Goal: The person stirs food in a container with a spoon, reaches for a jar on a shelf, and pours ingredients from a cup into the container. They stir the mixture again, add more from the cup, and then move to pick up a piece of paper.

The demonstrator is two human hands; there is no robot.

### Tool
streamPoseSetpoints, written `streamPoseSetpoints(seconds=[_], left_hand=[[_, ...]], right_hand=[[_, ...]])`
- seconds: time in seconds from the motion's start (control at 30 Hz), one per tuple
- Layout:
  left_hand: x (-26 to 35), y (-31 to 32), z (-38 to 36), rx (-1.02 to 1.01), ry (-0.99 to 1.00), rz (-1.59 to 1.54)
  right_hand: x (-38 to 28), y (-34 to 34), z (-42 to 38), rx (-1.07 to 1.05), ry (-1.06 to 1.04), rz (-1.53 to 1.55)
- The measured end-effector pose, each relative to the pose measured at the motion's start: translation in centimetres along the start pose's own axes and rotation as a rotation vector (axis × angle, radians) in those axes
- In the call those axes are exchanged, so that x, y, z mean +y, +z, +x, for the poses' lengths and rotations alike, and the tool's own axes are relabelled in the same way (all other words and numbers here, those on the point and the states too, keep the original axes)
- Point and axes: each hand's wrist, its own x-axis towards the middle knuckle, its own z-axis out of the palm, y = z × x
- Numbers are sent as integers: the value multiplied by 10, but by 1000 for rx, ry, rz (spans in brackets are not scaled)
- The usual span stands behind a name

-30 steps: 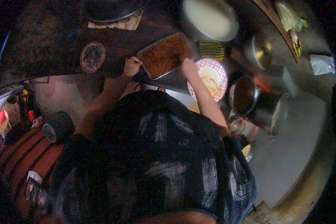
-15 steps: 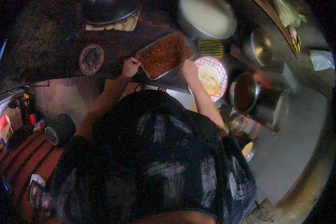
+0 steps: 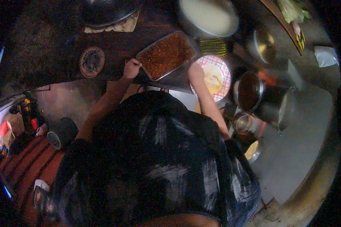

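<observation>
A rectangular tray full of reddish-brown crumbly food lies on the dark table. At its left edge is my left hand, fingers closed in a pinch; what they hold is too small to make out. My right hand is closed near the tray's lower right corner, over the left rim of a red-and-white checked plate. Pale powder and something yellow are on that plate. Whatever the right fingers hold is hidden.
A large bowl of whitish liquid and a green ridged mat are beyond the plate. Pots stand at the right, near an orange glow. A round dish lies left; a dark pan sits on a cloth.
My right hand has moved slightly right and down, away from the tray's corner toward the plate. My left hand stays by the tray's left edge. The view has shifted a little.
</observation>
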Motion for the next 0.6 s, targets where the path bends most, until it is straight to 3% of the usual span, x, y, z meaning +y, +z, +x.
streamPoseSetpoints(seconds=[0.1,0.17,0.27,0.4,0.6], left_hand=[[0,-1,-1,3,77,96],[32,0,-4,-9,-58,339],[49,-3,-6,-9,-19,369],[10,-5,-4,-8,50,311],[-5,-8,-1,-55,-37,-4]], right_hand=[[-26,-13,-5,-20,-13,85],[-26,-20,-5,-22,-47,89],[-11,-30,1,3,-69,49],[7,-27,0,97,-35,-26],[-10,7,2,50,-18,50]])
